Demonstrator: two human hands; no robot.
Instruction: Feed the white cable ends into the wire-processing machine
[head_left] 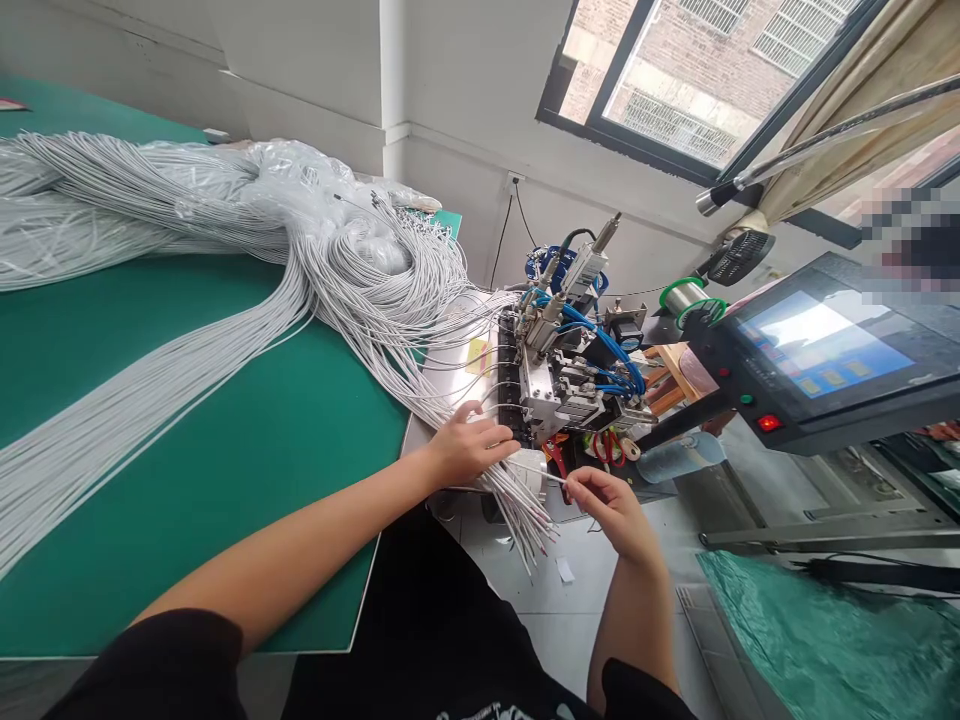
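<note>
My right hand (611,508), thumb and forefinger pinched, grips the end of a single thin white cable (553,479), drawn a little to the right of the bundle. My left hand (472,447) lies with fingers stretched over the bundle of white cables (521,505), close to the machine's front edge. The loose ends of this bundle fan out below that hand, some with darker tips. Just beyond my fingers stands a wire-processing machine (544,375) with metal cylinders and blue air tubes. Several cables run into its row of black slots (508,385).
A green-topped table (300,520) on the left carries large piles of white cable (187,190), partly in clear plastic. To the right are a control screen (832,340), a solder wire spool (686,298), red-handled scissors (611,448) and a plastic bottle (682,458).
</note>
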